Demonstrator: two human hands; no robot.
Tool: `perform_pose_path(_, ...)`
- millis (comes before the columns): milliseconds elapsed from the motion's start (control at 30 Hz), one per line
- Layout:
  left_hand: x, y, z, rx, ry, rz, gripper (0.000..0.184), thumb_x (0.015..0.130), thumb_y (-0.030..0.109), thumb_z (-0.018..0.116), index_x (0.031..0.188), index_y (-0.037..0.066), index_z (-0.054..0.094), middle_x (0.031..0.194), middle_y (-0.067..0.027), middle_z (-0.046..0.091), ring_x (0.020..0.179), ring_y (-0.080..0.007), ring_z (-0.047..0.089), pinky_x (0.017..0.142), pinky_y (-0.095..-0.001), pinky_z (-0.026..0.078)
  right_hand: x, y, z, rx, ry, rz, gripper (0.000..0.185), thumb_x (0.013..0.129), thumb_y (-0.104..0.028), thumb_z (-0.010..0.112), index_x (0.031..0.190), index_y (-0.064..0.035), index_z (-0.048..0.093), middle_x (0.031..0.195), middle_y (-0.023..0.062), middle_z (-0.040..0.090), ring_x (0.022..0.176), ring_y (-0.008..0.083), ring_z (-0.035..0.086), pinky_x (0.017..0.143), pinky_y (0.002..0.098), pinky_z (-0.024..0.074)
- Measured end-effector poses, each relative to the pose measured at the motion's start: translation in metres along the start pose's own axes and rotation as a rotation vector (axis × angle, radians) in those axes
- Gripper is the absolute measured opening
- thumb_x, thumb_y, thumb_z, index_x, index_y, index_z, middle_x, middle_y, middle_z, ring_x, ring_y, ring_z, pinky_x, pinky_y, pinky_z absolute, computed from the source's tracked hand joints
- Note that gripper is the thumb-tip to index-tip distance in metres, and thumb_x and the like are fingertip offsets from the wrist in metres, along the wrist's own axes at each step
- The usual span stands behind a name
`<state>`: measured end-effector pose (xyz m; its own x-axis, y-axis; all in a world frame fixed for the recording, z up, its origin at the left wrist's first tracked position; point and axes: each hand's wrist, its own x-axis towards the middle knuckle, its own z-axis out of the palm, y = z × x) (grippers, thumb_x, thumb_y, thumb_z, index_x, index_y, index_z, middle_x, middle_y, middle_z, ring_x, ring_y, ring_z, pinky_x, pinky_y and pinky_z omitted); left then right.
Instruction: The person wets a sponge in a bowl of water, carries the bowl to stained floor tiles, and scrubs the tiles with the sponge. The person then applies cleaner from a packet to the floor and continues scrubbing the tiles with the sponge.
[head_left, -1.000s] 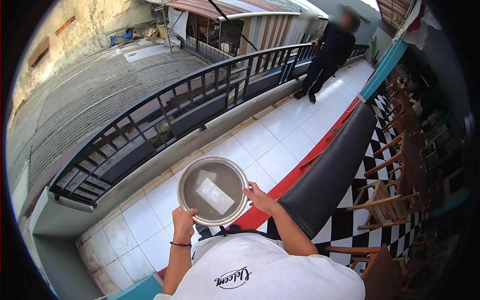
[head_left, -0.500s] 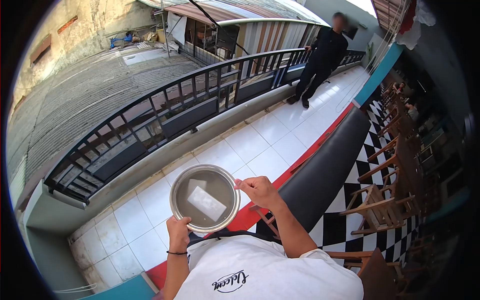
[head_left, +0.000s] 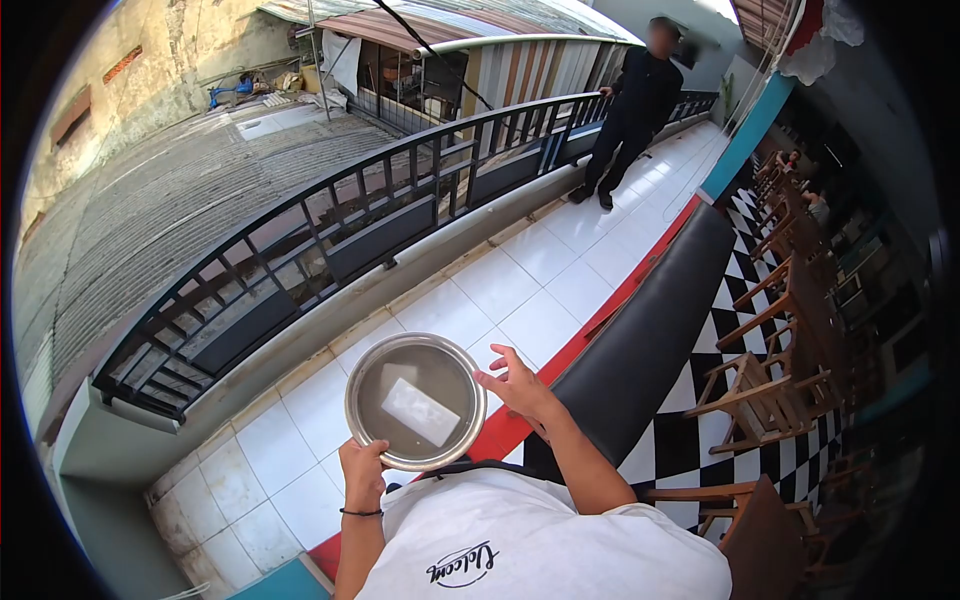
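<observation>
In front of my body I have a round metal basin [head_left: 468,440] with a wide shiny rim. A white rectangular block [head_left: 421,411] lies inside it, and a paler patch shows beside the block. Whether the grey inside is water or bare metal, I cannot tell. My left hand [head_left: 362,474] grips the near-left rim, thumb over the edge; a dark band circles that wrist. At the right rim is my right hand [head_left: 517,385], its fingers stretched apart and its thumb side against or very near the edge.
A black metal railing [head_left: 385,215] runs along the white-tiled walkway [head_left: 490,300]. To the right lie a long black padded bench [head_left: 640,340], a red ledge and wooden chairs [head_left: 755,395] on checkered floor. Farther along, a person in dark clothes [head_left: 640,105] stands by the railing.
The fingers of my right hand have opened from a closed pinch at the rim. My left hand keeps its hold on the basin. The view has shifted slightly.
</observation>
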<state>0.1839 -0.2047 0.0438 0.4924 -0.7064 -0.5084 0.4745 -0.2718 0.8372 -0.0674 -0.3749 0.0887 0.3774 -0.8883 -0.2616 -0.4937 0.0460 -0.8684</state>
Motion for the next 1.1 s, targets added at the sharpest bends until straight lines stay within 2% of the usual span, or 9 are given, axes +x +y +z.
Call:
perform_pose_path(100, -0.002, 0.008, -0.026, 0.064, -0.075, -0.005, 0.021, 0.079, -0.007, 0.059, 0.099, -0.012, 0.061, 0.085, -0.0201, 0.069, 0.064, -0.0271, 0.07, 0.057, -0.0371, 0.062, -0.01, 0.025, 0.04, 0.415, -0.343, 0.183, 0.104, 0.087, -0.058, 0.067, 0.154, -0.0028, 0.011, 0.145, 0.0244, 0.04, 0.129, 0.0326, 0.049, 0.103, 0.0445, 0.0445)
perform_pose_path(200, -0.004, 0.012, -0.037, 0.043, -0.016, 0.007, 0.024, 0.077, -0.009, 0.059, 0.101, -0.012, 0.062, 0.086, -0.0203, 0.069, 0.066, -0.0278, 0.071, 0.055, -0.0382, 0.063, -0.01, 0.042, 0.087, 0.685, -0.382, 0.127, 0.089, 0.092, -0.05, 0.063, 0.155, -0.0058, 0.018, 0.149, 0.0187, 0.038, 0.132, 0.028, 0.047, 0.107, 0.0423, 0.0419)
perform_pose_path(400, -0.013, 0.027, -0.074, 0.026, -0.032, 0.011, 0.021, 0.08, -0.008, 0.059, 0.101, -0.01, 0.062, 0.086, -0.0179, 0.069, 0.068, -0.026, 0.071, 0.057, -0.036, 0.064, -0.017, 0.012, 0.134, 1.024, -0.404, 0.282, 0.051, 0.093, -0.032, 0.055, 0.13, 0.0027, 0.052, 0.121, 0.0188, 0.063, 0.11, 0.0231, 0.063, 0.096, 0.0378, 0.0498)
perform_pose_path(500, -0.018, 0.03, -0.091, -0.003, -0.008, -0.032, 0.019, 0.083, -0.006, 0.059, 0.101, -0.01, 0.062, 0.085, -0.0177, 0.069, 0.066, -0.0249, 0.071, 0.059, -0.0347, 0.064, -0.013, 0.013, 0.163, 1.039, -0.293, 0.198, 0.051, 0.09, -0.028, 0.056, 0.13, 0.003, 0.05, 0.116, 0.0164, 0.063, 0.106, 0.0235, 0.062, 0.095, 0.0372, 0.0499)
perform_pose_path(667, -0.027, 0.04, -0.145, 0.106, -0.082, 0.009, 0.037, 0.099, 0.022, 0.057, 0.127, 0.001, 0.046, 0.103, -0.0163, 0.068, 0.087, -0.0241, 0.071, 0.066, -0.0355, 0.062, -0.009, 0.009, 0.196, 1.044, -0.296, 0.291, 0.05, 0.086, -0.022, 0.056, 0.129, 0.0018, 0.048, 0.114, 0.0151, 0.06, 0.106, 0.0247, 0.06, 0.094, 0.0383, 0.0498)
perform_pose_path(800, -0.039, 0.039, -0.231, -0.29, -0.076, 0.079, 0.046, 0.102, 0.04, 0.048, 0.133, 0.006, 0.044, 0.108, -0.0211, 0.066, 0.103, -0.0294, 0.065, 0.083, -0.0396, 0.054, -0.006, -0.014, 0.225, 1.048, -0.348, 0.276, 0.051, 0.086, -0.023, 0.057, 0.129, 0.0019, 0.047, 0.115, 0.0163, 0.06, 0.108, 0.0259, 0.06, 0.094, 0.0386, 0.05)
perform_pose_path(900, -0.039, 0.013, -0.307, 1.243, 0.352, -0.059, 0.052, 0.1, 0.04, 0.054, 0.135, 0.002, 0.046, 0.113, -0.0205, 0.065, 0.101, -0.0289, 0.065, 0.084, -0.0397, 0.054, -0.005, -0.028, 0.25, 1.011, -0.255, 0.286, 0.049, 0.086, -0.025, 0.057, 0.124, 0.0043, 0.052, 0.109, 0.0188, 0.064, 0.098, 0.0284, 0.065, 0.089, 0.0406, 0.0541)
perform_pose_path(1033, -0.049, 0.009, -0.388, 0.542, 0.204, -0.235, 0.071, 0.092, 0.04, 0.066, 0.144, -0.001, 0.04, 0.128, -0.0235, 0.061, 0.119, -0.0304, 0.059, 0.101, -0.0408, 0.045, -0.001, -0.039, 0.279, 1.03, -0.246, 0.326, 0.046, 0.085, -0.026, 0.058, 0.12, 0.0046, 0.055, 0.105, 0.0188, 0.066, 0.092, 0.0297, 0.067, 0.086, 0.0421, 0.055)
perform_pose_path(1100, -0.07, 0.011, -0.407, 0.177, -0.172, 0.203, 0.077, 0.093, 0.047, 0.061, 0.149, 0.001, 0.035, 0.147, -0.0276, 0.042, 0.135, -0.0329, 0.046, 0.104, -0.0437, 0.044, 0.003, -0.057, 0.288, 1.066, -0.343, 0.348, 0.04, 0.086, -0.025, 0.057, 0.114, 0.003, 0.057, 0.103, 0.0174, 0.066, 0.096, 0.0312, 0.065, 0.091, 0.0421, 0.052)
